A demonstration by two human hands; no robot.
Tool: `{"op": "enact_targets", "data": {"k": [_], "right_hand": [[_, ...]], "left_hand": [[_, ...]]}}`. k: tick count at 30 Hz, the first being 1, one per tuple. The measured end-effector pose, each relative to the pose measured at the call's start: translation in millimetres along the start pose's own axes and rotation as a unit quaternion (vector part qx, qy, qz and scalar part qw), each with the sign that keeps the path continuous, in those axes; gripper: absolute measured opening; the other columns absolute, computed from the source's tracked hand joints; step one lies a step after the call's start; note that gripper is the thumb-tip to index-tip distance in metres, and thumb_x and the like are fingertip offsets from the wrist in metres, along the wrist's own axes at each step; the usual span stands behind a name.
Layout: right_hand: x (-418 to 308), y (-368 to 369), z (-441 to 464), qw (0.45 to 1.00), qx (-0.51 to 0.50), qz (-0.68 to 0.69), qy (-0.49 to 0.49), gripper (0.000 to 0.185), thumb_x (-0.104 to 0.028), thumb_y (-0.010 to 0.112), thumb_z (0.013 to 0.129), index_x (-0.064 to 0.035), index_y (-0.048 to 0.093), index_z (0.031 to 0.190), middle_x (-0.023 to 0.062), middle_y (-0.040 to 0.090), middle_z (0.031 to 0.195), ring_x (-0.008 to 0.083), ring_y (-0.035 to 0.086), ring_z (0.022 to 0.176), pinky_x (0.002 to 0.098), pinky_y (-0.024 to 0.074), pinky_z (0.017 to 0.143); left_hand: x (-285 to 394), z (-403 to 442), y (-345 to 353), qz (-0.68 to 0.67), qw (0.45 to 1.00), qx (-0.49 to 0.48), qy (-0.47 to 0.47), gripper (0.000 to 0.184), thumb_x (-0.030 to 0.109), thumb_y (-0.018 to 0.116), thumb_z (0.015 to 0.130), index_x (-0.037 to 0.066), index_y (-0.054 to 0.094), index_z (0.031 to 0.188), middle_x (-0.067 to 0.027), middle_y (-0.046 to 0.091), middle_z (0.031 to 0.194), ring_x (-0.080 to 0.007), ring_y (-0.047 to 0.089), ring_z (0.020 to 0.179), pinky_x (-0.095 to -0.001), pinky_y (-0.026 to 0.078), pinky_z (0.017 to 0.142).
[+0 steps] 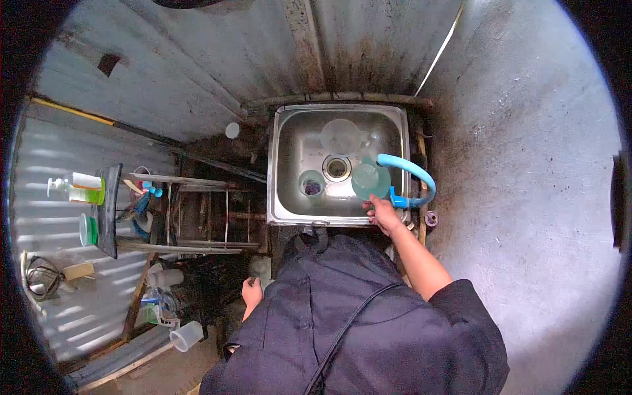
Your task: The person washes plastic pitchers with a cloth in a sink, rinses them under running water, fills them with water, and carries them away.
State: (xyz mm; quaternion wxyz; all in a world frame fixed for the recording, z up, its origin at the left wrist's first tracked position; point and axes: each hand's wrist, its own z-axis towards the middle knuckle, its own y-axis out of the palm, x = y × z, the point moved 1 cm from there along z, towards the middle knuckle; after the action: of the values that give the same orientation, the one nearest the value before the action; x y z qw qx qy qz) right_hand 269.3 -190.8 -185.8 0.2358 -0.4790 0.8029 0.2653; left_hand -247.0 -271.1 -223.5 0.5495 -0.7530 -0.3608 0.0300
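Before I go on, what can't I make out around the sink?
- Head view: whether the right hand grips or merely touches the greenish container; the hand itself hides the contact.
- Head view: what the dark contents of the small cup are; too small and blurred.

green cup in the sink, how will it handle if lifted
The green cup looks translucent, perhaps plastic, so probably light unless filled. It may be wet and slippery, sitting by the tap. With fingers only at its near edge, it might tilt.
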Motion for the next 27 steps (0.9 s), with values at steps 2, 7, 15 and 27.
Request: {"op": "enact_targets", "data": {"k": [2, 7, 15, 27], "right_hand": [[1.0, 0.5, 1.6, 1.000, 0.008, 0.003, -0.001, 0.034, -0.037, 0.045, 0.094, -0.0062, 0.054, 0.104, 0.0011, 0.059, 0.091, 0.0073, 0.044, 0.063, 0.0222, 0.0423, 0.050], [9.7, -1.6, 9.6, 1.000, 0.007, 0.006, 0.008, 0.035, -0.037, 0.045, 0.094, -0.0052, 0.054, 0.105, 0.0013, 0.059, 0.092, 0.0077, 0.044, 0.063, 0.0223, 0.0418, 0.048], [7.8, 1.2, 5.7, 1.000, 0.008, 0.004, 0.020, 0.037, -0.038, 0.044, 0.094, -0.0040, 0.054, 0.105, 0.0017, 0.059, 0.093, 0.0081, 0.043, 0.061, 0.0221, 0.0410, 0.047], [6.8, 3.9, 6.7, 0.999, 0.012, 0.005, 0.030, 0.042, -0.041, 0.046, 0.093, -0.0019, 0.057, 0.100, 0.0025, 0.058, 0.091, 0.0088, 0.043, 0.059, 0.0213, 0.0411, 0.047]], "left_hand": [[0.2, -3.1, 0.6, 0.008, 1.000, 0.007, -0.009, 0.046, 0.031, 0.062, 0.081, -0.002, 0.055, 0.112, -0.0196, 0.062, 0.102, -0.0310, 0.059, 0.097, -0.0372, 0.045, 0.084], [23.0, -16.1, -12.2, 0.019, 0.999, -0.013, -0.044, 0.047, 0.031, 0.062, 0.080, -0.003, 0.055, 0.113, -0.0196, 0.062, 0.100, -0.0301, 0.060, 0.094, -0.0364, 0.045, 0.083], [26.6, -17.7, -10.6, 0.019, 0.999, -0.015, -0.037, 0.050, 0.033, 0.063, 0.079, -0.002, 0.055, 0.113, -0.0190, 0.063, 0.098, -0.0289, 0.061, 0.092, -0.0351, 0.045, 0.083], [43.2, -23.5, -18.7, 0.010, 0.998, -0.035, -0.056, 0.050, 0.033, 0.063, 0.079, -0.001, 0.054, 0.115, -0.0198, 0.062, 0.104, -0.0315, 0.059, 0.098, -0.0368, 0.045, 0.085]]}}
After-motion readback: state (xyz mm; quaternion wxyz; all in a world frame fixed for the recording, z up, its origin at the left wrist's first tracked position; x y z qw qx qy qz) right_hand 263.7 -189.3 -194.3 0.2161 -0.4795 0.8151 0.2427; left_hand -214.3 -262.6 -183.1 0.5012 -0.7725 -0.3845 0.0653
